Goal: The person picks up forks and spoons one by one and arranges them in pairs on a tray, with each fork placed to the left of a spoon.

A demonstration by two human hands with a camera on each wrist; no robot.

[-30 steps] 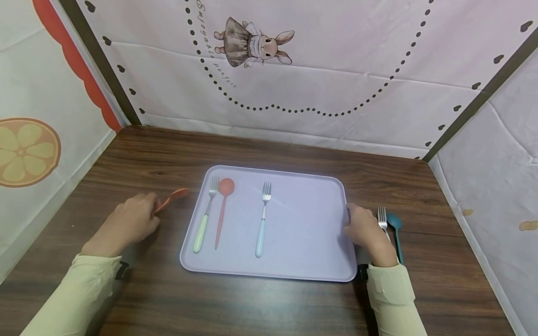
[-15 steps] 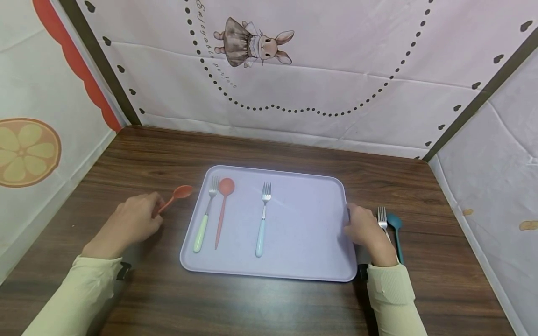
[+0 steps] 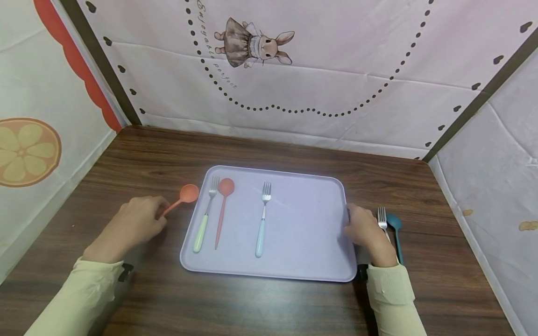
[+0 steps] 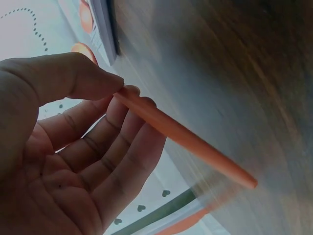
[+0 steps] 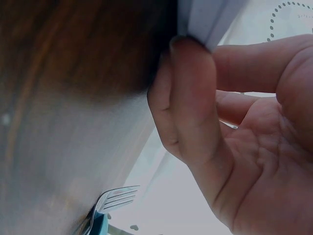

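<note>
My left hand (image 3: 131,225) pinches an orange spoon (image 3: 189,193) by its handle, left of the tray. In the left wrist view the thumb and fingertips hold the handle (image 4: 195,144), whose free end points down toward the table. The spoon's bowl is close to the left rim of a pale lilac tray (image 3: 307,224). My right hand (image 3: 366,229) grips the tray's right rim, its fingers curled at the edge in the right wrist view. On the tray lie a green-handled fork (image 3: 201,233), a coral-red spoon (image 3: 226,187) and a blue-handled fork (image 3: 260,235).
Right of my right hand, a fork (image 3: 382,217) and a teal spoon (image 3: 394,221) lie side by side, partly hidden by the wrist. Under everything is a dark wooden table (image 3: 176,303). Printed fabric walls (image 3: 319,88) enclose its back and sides.
My left hand has moved slightly right with the orange spoon. Its bowl has turned to face up more and come nearer the tray. The right hand and tray have stayed put.
</note>
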